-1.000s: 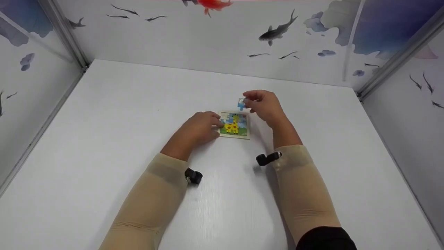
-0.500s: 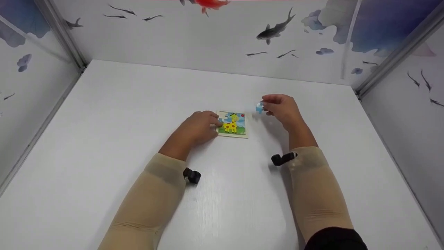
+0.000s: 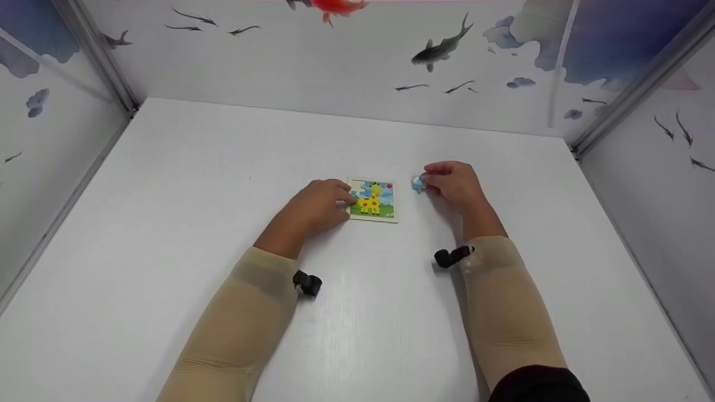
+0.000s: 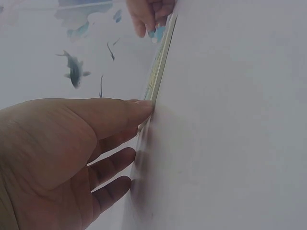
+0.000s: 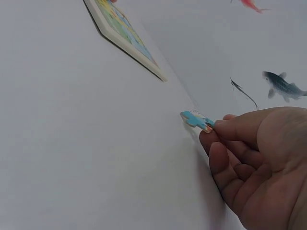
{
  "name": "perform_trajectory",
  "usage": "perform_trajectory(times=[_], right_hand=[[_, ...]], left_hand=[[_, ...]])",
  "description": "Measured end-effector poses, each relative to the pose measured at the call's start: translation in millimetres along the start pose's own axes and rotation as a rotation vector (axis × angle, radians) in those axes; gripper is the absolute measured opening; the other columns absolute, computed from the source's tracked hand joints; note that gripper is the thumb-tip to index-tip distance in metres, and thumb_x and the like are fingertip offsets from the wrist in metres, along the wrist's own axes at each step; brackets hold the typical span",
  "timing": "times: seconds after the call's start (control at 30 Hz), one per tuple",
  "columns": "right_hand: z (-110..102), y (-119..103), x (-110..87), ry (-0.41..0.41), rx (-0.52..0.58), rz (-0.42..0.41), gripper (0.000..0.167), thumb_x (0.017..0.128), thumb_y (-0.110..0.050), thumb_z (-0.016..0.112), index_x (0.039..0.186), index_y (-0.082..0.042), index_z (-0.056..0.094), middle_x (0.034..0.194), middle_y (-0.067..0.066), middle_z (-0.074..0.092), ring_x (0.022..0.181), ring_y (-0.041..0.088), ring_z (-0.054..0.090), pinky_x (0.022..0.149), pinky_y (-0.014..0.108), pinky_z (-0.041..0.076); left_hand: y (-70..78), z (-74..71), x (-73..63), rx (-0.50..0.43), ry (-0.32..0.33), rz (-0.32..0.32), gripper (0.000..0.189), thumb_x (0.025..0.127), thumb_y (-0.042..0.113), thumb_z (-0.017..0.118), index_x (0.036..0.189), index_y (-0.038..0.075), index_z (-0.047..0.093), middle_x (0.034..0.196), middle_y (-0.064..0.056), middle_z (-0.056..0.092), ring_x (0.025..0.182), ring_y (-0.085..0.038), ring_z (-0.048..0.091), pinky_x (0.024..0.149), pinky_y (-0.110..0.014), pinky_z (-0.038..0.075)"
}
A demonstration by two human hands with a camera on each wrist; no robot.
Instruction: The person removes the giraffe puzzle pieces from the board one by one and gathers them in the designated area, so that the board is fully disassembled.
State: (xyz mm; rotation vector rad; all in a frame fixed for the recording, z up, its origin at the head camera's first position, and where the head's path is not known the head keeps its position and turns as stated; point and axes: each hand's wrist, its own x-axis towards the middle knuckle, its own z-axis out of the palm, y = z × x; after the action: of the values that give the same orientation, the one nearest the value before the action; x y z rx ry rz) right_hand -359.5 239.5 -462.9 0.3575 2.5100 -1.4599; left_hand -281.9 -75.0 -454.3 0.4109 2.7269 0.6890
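Observation:
A small square giraffe jigsaw puzzle in a pale frame lies flat on the white table, with a bare pale patch near its upper left. My left hand rests at the frame's left side. In the left wrist view the thumb touches the frame's edge, and the other fingers extend loosely beyond it. To the right of the frame, my right hand pinches a blue-and-white jigsaw piece between thumb and fingertips. That piece is low over the table, apart from the frame, its knob pointing away from the fingers.
The white table ends at a back wall painted with fish. Side walls stand at left and right. A small black camera sits on the left wrist and another black camera on the right.
The right hand has carried the jigsaw piece from just above the puzzle's top edge out to the right, then lower toward the table. The left hand has stayed at the frame.

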Motion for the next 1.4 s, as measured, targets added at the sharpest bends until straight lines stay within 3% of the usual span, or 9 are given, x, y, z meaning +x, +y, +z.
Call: perform_trajectory(times=[0.4, 0.53, 0.67, 1.0, 1.23, 1.4], right_hand=[[-3.8, 2.7, -4.0, 0.054, -0.055, 0.029, 0.024, 0.104, -0.024, 0.071, 0.128, -0.021, 0.073, 0.135, 0.005, 0.068, 0.118, 0.021, 0.064, 0.105, 0.032, 0.059], [-0.4, -2.9, -6.6, 0.027, -0.008, -0.001, 0.026, 0.104, -0.024, 0.072, 0.129, -0.020, 0.073, 0.134, 0.003, 0.070, 0.117, 0.021, 0.065, 0.102, 0.032, 0.058], [9.9, -16.1, -12.0, -0.037, 0.029, -0.040, 0.032, 0.103, -0.024, 0.074, 0.134, -0.019, 0.072, 0.132, 0.001, 0.073, 0.117, 0.020, 0.068, 0.100, 0.033, 0.057], [45.1, -49.9, -33.2, -0.119, -0.049, -0.174, 0.036, 0.102, -0.026, 0.074, 0.138, -0.019, 0.071, 0.126, 0.001, 0.072, 0.118, 0.022, 0.071, 0.101, 0.033, 0.060], [66.7, -56.7, -39.5, -0.171, -0.047, -0.232, 0.038, 0.101, -0.026, 0.076, 0.138, -0.018, 0.071, 0.127, 0.000, 0.072, 0.117, 0.019, 0.069, 0.103, 0.031, 0.061], [71.1, -50.9, -36.8, -0.159, -0.071, -0.206, 0.034, 0.100, -0.026, 0.077, 0.134, -0.022, 0.073, 0.127, -0.003, 0.072, 0.120, 0.018, 0.066, 0.108, 0.034, 0.057]], left_hand=[[1.2, 3.0, -1.2, 0.008, -0.014, 0.000, 0.043, 0.104, 0.025, 0.064, 0.147, 0.027, 0.068, 0.166, 0.006, 0.050, 0.162, -0.025, 0.035, 0.134, -0.046, 0.029], [0.3, 2.0, 0.2, 0.006, -0.013, 0.009, 0.043, 0.104, 0.024, 0.065, 0.147, 0.026, 0.068, 0.165, 0.006, 0.050, 0.161, -0.026, 0.036, 0.134, -0.046, 0.029], [-2.0, 0.7, 1.0, 0.007, -0.015, 0.015, 0.044, 0.103, 0.024, 0.066, 0.147, 0.025, 0.067, 0.165, 0.004, 0.050, 0.161, -0.027, 0.036, 0.135, -0.046, 0.028], [-4.5, -5.4, -1.7, -0.005, -0.042, -0.008, 0.045, 0.102, 0.023, 0.066, 0.147, 0.025, 0.068, 0.166, 0.004, 0.049, 0.161, -0.026, 0.036, 0.134, -0.047, 0.030], [-2.6, -6.1, -1.9, -0.006, -0.057, -0.031, 0.043, 0.102, 0.025, 0.069, 0.145, 0.028, 0.069, 0.165, 0.004, 0.049, 0.160, -0.026, 0.037, 0.134, -0.049, 0.030], [-2.1, -5.3, -0.3, 0.003, -0.046, -0.011, 0.042, 0.102, 0.025, 0.068, 0.144, 0.027, 0.070, 0.166, 0.004, 0.048, 0.160, -0.026, 0.037, 0.134, -0.048, 0.030]])
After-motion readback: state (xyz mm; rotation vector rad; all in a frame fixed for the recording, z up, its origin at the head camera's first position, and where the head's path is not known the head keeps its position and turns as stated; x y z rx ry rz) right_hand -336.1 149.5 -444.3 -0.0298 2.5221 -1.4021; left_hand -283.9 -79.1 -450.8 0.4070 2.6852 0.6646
